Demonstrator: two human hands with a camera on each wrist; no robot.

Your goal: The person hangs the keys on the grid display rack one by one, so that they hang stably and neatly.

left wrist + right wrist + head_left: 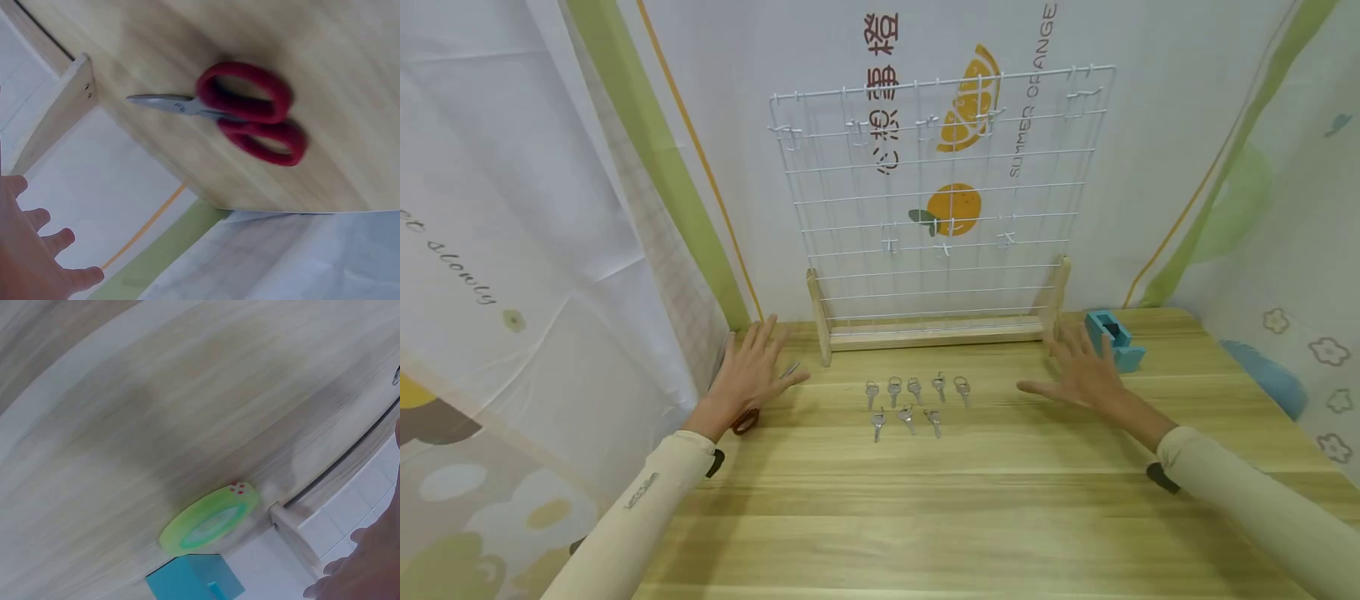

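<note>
My left hand (748,375) is spread with straight fingers at the left side of the wooden table. Beneath it, red-handled scissors (232,117) lie on the tabletop, largely hidden by that hand in the head view. My right hand (1086,379) spreads its fingers by the right foot of a white wire grid rack (940,200), in front of a teal tape dispenser (1126,357). Neither hand holds anything. Between them, several silver keys (894,390) with small rings lie in two rows before the rack.
Several white hooks (945,249) hang on the grid, some near the top and others lower down. The rack stands on a wooden base (936,335). A green tape roll (182,526) lies beside the dispenser. Printed curtains (1195,50) surround the table.
</note>
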